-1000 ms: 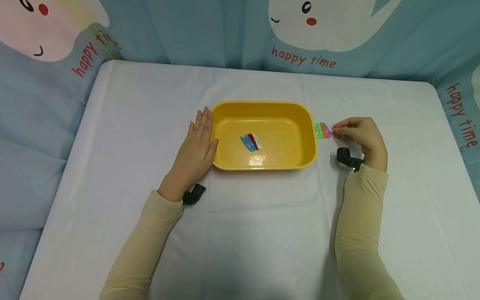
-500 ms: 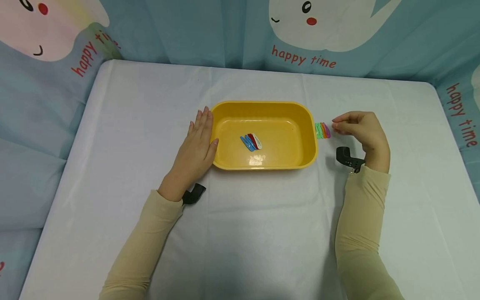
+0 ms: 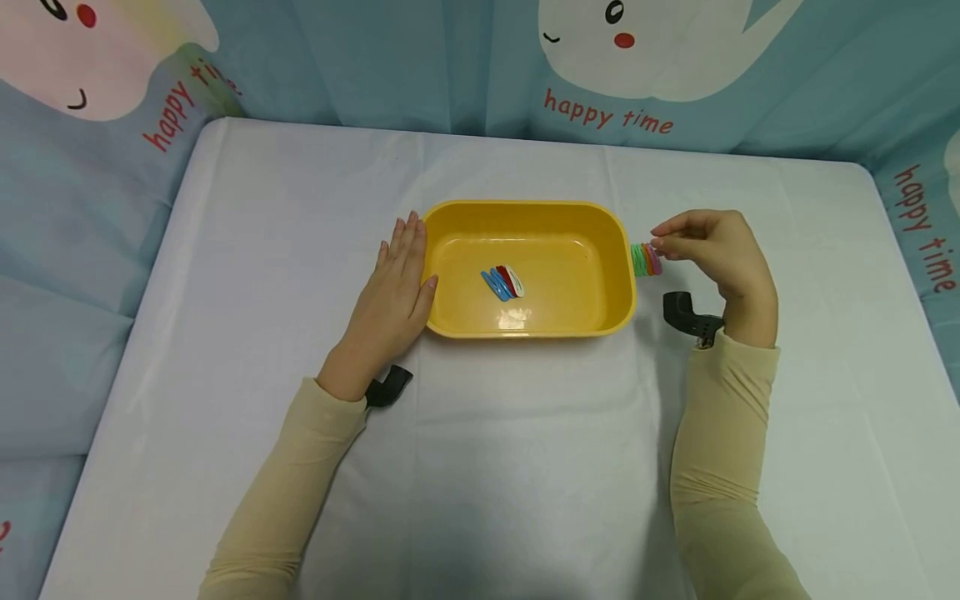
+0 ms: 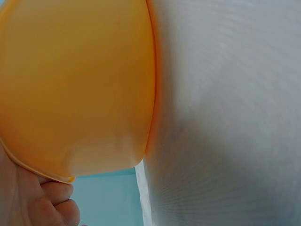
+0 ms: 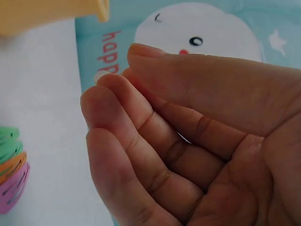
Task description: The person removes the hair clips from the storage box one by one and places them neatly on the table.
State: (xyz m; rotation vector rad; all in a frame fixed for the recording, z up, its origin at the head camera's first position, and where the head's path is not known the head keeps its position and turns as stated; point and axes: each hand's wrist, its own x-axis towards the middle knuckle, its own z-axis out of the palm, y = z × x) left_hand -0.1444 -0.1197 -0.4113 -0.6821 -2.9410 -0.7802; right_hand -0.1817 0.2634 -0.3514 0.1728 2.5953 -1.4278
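A yellow plastic basin (image 3: pixel 570 292) sits mid-table in the head view. My left hand (image 3: pixel 388 292) rests along its left end with straight fingers against the rim; the left wrist view shows the basin's outer wall (image 4: pixel 84 84). Inside lie snap hair clips side by side: blue clips (image 3: pixel 495 285), a red clip (image 3: pixel 506 280) and a white clip (image 3: pixel 515 282). Just outside the right end is a row of green clips (image 3: pixel 638 260), an orange clip (image 5: pixel 13 166) and a pink clip (image 5: pixel 15 189). My right hand (image 3: pixel 723 250) hovers close over this row, fingers loosely bent, nothing visible between them.
White cloth covers the table (image 3: pixel 510 450). Behind it hangs a blue curtain (image 3: pixel 360 67) with cartoon prints and red lettering. A black wrist camera (image 3: pixel 390 387) is on the left wrist and another black camera (image 3: pixel 686 315) on the right.
My right hand has moved up and then left from beside the pink clip to above the row. The row, the basin and my left hand have stayed put.
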